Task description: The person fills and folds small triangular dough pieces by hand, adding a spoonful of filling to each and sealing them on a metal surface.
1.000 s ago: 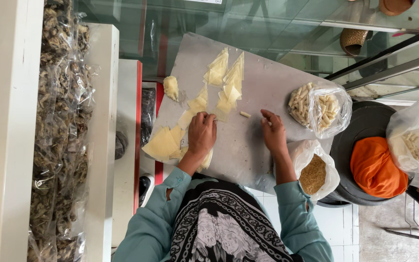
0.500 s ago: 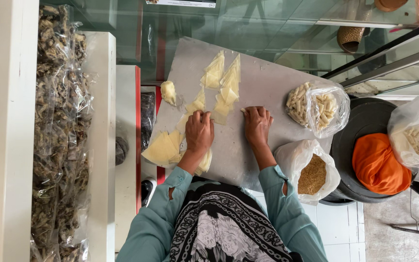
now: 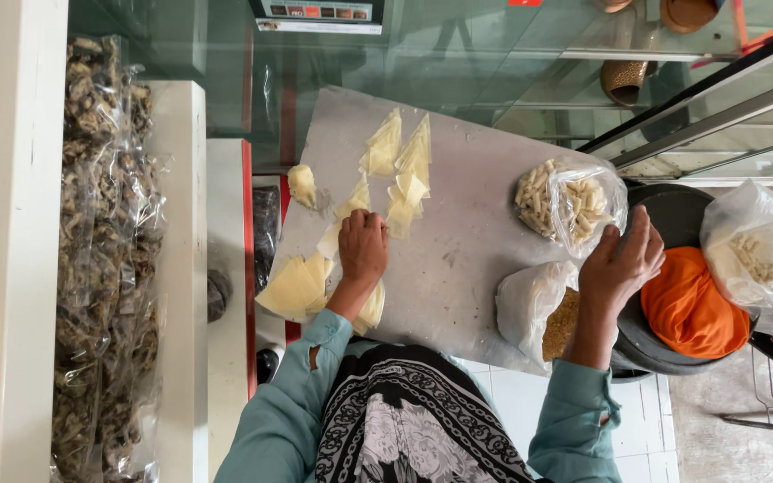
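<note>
Since the earlier frame the right hand (image 3: pixel 621 264) has swung off the grey metal board (image 3: pixel 467 259) toward 3 o'clock, fingers spread wide, empty, touching the clear plastic bag of pale sticks (image 3: pixel 570 201). The left hand (image 3: pixel 364 248) presses curled fingers on the thin yellow pastry sheets (image 3: pixel 351 210) at the board's 9 o'clock side.

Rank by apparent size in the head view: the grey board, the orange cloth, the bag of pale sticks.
1. grey board
2 and 3. orange cloth and bag of pale sticks look alike; no ranking.

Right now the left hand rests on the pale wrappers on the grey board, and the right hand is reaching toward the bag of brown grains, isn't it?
Not quite. In the head view the right hand reaches toward the bag of pale sticks, not the bag of brown grains. The left hand does rest on the pale wrappers on the grey board.
</note>
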